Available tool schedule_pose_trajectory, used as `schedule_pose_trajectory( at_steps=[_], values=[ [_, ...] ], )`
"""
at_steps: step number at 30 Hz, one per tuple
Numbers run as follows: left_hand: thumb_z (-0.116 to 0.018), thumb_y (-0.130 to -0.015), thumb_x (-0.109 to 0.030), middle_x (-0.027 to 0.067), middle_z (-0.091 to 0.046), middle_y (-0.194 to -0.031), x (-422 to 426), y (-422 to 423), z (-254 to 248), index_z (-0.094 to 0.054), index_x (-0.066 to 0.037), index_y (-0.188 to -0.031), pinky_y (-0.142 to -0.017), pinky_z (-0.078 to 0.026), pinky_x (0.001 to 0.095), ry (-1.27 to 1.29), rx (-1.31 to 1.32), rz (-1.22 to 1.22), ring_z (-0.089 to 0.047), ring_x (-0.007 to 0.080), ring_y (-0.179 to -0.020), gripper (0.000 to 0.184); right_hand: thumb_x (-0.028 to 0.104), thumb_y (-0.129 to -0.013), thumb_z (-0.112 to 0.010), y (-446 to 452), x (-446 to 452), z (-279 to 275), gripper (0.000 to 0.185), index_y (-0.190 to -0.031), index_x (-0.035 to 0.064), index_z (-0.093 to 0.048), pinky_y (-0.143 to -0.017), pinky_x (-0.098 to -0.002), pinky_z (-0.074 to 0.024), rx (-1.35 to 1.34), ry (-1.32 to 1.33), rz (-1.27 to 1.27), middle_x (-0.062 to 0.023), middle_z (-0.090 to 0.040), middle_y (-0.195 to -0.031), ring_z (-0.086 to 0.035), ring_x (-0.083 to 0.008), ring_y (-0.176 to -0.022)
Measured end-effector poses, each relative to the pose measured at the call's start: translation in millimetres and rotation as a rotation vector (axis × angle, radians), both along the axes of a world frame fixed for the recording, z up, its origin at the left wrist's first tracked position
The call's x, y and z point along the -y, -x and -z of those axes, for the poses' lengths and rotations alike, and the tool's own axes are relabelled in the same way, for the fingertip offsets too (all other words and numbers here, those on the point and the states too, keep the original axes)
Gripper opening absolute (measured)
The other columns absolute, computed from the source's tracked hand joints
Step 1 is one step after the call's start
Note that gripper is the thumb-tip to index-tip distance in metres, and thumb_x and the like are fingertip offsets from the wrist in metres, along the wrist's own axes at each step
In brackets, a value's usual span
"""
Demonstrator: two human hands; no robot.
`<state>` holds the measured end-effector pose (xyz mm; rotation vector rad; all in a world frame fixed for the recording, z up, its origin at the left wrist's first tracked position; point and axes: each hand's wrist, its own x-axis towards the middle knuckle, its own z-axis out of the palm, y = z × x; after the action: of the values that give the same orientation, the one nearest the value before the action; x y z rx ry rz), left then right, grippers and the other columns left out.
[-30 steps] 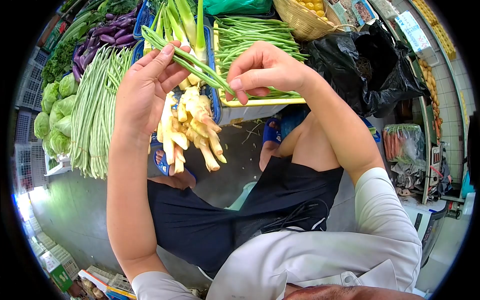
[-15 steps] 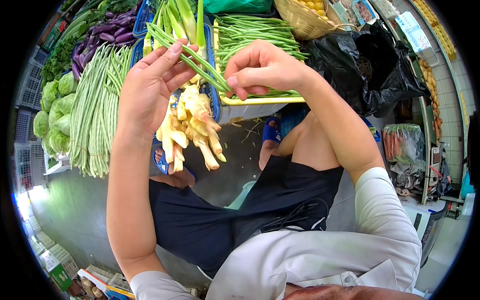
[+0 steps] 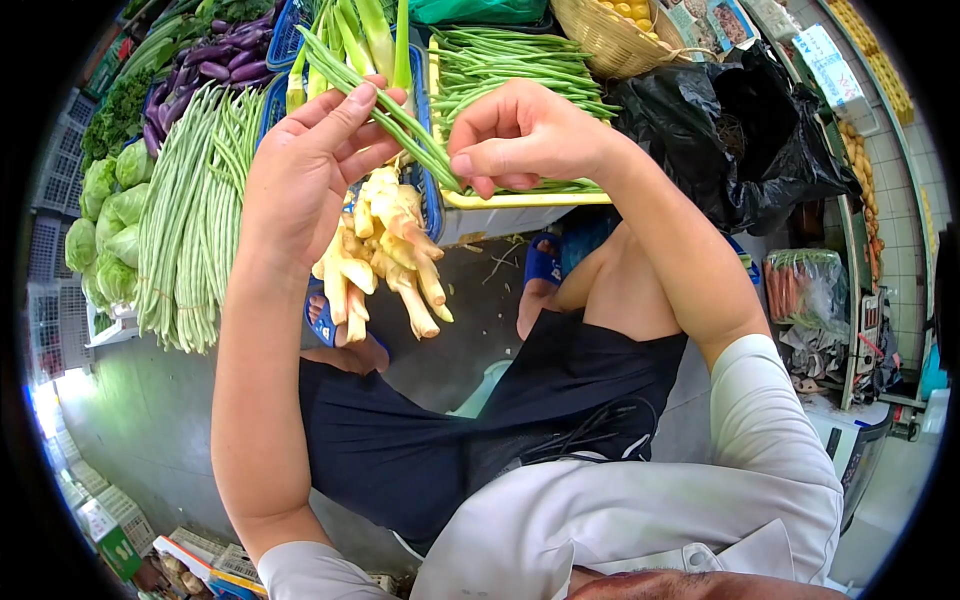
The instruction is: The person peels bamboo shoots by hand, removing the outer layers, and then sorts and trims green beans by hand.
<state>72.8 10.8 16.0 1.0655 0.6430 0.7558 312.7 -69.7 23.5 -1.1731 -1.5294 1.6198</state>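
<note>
Several slim green beans (image 3: pixel 405 125) slant between my two hands above the crates. My left hand (image 3: pixel 325 155) grips their upper part between thumb and fingers. At their lower end, my right hand (image 3: pixel 510 135) has its thumb and index finger pinched on the tips. Behind my right hand, more green beans (image 3: pixel 510 75) lie in rows in a yellow-rimmed crate (image 3: pixel 530 201). Pale ginger (image 3: pixel 390 225) hangs over the front of a blue basket (image 3: pixel 432 205) below the held beans.
Long beans (image 3: pixel 185 220), cabbages (image 3: pixel 120 225) and purple eggplants (image 3: pixel 230 60) are piled on the left. A black plastic bag (image 3: pixel 680 120) and a wicker basket (image 3: pixel 610 40) stand to the right. Bagged carrots (image 3: pixel 800 285) are farther right. Blue slippers (image 3: pixel 543 262) are on the floor.
My left hand has shifted slightly to the right with the beans. My right hand has barely moved and stays at their lower tips.
</note>
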Motion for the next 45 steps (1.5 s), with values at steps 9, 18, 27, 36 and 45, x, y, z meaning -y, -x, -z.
schedule_pose_trajectory(
  at_steps=[9, 18, 27, 36, 45],
  values=[
    [-0.064, -0.105, -0.02, 0.014, -0.072, -0.122, 2, -5, 7, -0.063, 0.004, -0.128, -0.089, -0.061, 0.0288, -0.043, 0.025, -0.03, -0.072, 0.0179, -0.106, 0.033, 0.03, -0.093, -0.08, 8, -10, 22, 0.031, -0.106, 0.0018, -0.075, -0.049, -0.0244, -0.0386, 0.209, -0.513, 0.133, 0.0006, -0.07, -0.076, -0.05, -0.0064, -0.055],
    [-0.067, -0.103, -0.014, 0.0129, -0.072, -0.108, 15, -34, 4, -0.066, 0.008, -0.118, -0.091, -0.062, 0.0279, -0.257, 0.098, -0.243, -0.072, 0.0162, -0.099, 0.026, 0.039, -0.086, -0.082, 22, -8, 6, 0.036, -0.099, 0.0045, -0.078, -0.063, -0.0359, -0.0527, 0.664, -0.853, 0.395, -0.0121, -0.07, -0.075, -0.068, -0.0245, -0.067],
    [-0.073, -0.098, -0.017, 0.0178, -0.072, -0.122, 21, -30, 19, -0.058, 0.009, -0.137, -0.097, -0.055, 0.0299, -0.474, -0.214, -0.1, -0.07, 0.0204, -0.113, 0.049, 0.036, -0.089, -0.08, -79, 16, -2, 0.041, -0.11, 0.0011, -0.076, -0.067, -0.036, -0.0528, 1.061, -0.411, 0.381, -0.0165, -0.072, -0.081, -0.066, -0.025, -0.068],
    [-0.069, -0.101, -0.014, 0.0108, -0.072, -0.119, 22, -34, 14, -0.062, 0.004, -0.136, -0.091, -0.056, 0.0277, -0.595, -0.334, 0.065, -0.068, 0.0133, -0.107, 0.04, 0.028, -0.087, -0.084, -104, 39, 28, 0.036, -0.107, -0.0016, -0.075, -0.066, -0.0345, -0.0516, 1.031, -0.286, 0.348, -0.0138, -0.072, -0.084, -0.066, -0.022, -0.071],
    [-0.071, -0.1, -0.014, 0.013, -0.072, -0.121, 25, -43, 18, -0.062, 0.004, -0.137, -0.093, -0.056, 0.0286, -0.589, -0.374, 0.067, -0.068, 0.0153, -0.108, 0.042, 0.036, -0.093, -0.076, -106, 35, 23, 0.043, -0.122, 0.0043, -0.073, -0.079, -0.0414, -0.0562, 1.033, -0.416, 0.444, -0.0176, -0.075, -0.094, -0.072, -0.0339, -0.085]
  ],
)
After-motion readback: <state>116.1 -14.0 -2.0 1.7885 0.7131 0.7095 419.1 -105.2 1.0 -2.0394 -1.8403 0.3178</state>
